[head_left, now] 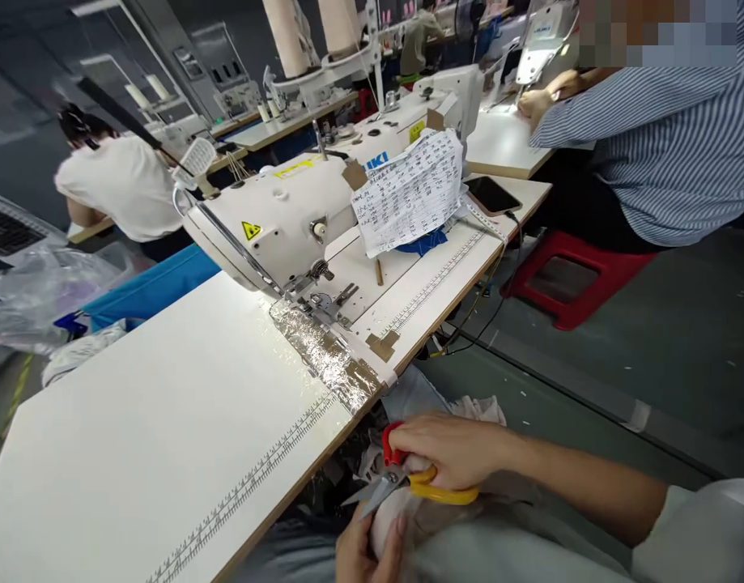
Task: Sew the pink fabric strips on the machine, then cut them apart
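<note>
My right hand grips a pair of scissors with one red and one yellow handle loop. The blades are parted and point left, just above the fingertips of my left hand. Between its thumb and fingers, my left hand pinches a piece of white fabric. Both hands are over my lap, below the front edge of the sewing table. More pale cloth bunches behind my right hand. Whether the blades touch the fabric, I cannot tell.
A white sewing machine stands on the table, with a handwritten sheet against it. A phone lies further right, near a red stool. A co-worker in a striped shirt sits there; another person sits at the left.
</note>
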A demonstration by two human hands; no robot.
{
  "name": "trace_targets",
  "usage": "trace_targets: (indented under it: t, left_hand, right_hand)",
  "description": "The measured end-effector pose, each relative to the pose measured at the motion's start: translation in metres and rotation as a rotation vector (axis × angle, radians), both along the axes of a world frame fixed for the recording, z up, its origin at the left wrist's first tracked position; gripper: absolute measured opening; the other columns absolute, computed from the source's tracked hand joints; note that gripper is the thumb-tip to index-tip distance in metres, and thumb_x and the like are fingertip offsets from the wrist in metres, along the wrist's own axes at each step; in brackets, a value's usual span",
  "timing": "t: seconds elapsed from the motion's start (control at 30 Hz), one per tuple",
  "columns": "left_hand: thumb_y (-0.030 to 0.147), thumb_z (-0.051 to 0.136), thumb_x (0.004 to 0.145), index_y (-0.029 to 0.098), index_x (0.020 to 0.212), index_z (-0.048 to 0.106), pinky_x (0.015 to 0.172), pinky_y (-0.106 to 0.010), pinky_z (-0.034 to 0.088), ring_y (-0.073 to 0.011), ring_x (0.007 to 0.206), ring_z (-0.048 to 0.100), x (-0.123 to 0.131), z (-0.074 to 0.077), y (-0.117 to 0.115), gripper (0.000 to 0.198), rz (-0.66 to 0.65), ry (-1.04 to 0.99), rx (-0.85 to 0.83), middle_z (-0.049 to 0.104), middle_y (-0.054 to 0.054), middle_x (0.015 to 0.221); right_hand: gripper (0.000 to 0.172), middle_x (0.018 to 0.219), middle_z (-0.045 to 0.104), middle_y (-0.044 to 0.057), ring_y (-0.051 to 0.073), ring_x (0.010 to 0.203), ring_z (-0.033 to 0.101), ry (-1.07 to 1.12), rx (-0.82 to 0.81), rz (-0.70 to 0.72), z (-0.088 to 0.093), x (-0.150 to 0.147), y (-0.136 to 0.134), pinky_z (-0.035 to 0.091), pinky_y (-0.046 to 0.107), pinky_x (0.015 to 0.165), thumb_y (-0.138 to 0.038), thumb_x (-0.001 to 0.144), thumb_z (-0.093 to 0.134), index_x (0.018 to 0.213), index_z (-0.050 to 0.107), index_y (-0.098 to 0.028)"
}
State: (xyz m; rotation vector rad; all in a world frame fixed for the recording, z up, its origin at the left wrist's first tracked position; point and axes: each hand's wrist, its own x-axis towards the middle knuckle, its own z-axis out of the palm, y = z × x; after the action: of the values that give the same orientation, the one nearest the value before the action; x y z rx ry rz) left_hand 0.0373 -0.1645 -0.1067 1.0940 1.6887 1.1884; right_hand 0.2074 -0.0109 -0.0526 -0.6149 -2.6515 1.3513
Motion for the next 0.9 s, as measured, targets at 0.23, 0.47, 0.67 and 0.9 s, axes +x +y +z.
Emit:
trace_targets:
  t: [0.23,0.47,0.67,0.9]
  left_hand:
    - [0.058,0.067,0.084,0.02,0.082,0.068,0.053,-0.022,0.043,-0.0136,0.056,0.052,-0.001,0.041,0.036,0.039,-0.093,-0.219,-0.202,0.061,-0.001,0.066]
    - [0.062,0.073,0.076,0.02,0.089,0.066,0.049,-0.021,0.041,-0.0116,0.052,0.05,-0.017,0.048,0.046,0.044,0.01,-0.383,-0.26,0.059,0.001,0.061]
    - [0.06,0.073,0.077,0.018,0.086,0.072,0.053,-0.021,0.041,-0.0125,0.058,0.051,-0.021,0.056,0.046,0.043,-0.034,-0.362,-0.292,0.062,-0.002,0.066]
    - [0.057,0.075,0.077,0.019,0.09,0.07,0.057,-0.02,0.042,-0.0121,0.061,0.053,-0.027,0.059,0.038,0.04,0.051,-0.395,-0.29,0.063,0.0,0.069]
  right_hand:
    - [0.013,0.099,0.062,0.008,0.022,0.089,0.057,0.21,-0.031,-0.257,0.014,0.018,0.004,0.044,0.032,0.078,-0.028,0.087,0.057,0.096,0.055,-0.02]
    - [0.04,0.068,0.043,-0.003,0.014,0.063,0.042,-0.019,-0.506,-0.094,-0.005,0.063,0.005,0.036,0.026,0.057,-0.057,0.094,0.047,0.075,0.042,-0.022]
    - [0.044,0.065,0.039,-0.003,0.012,0.06,0.035,-0.14,-0.497,0.011,0.002,0.057,0.014,0.03,0.025,0.052,-0.06,0.092,0.045,0.071,0.035,-0.023]
    - [0.042,0.064,0.043,-0.002,0.011,0.056,0.036,-0.208,-0.544,0.124,0.01,0.04,0.018,0.027,0.024,0.049,-0.06,0.092,0.043,0.073,0.038,-0.022]
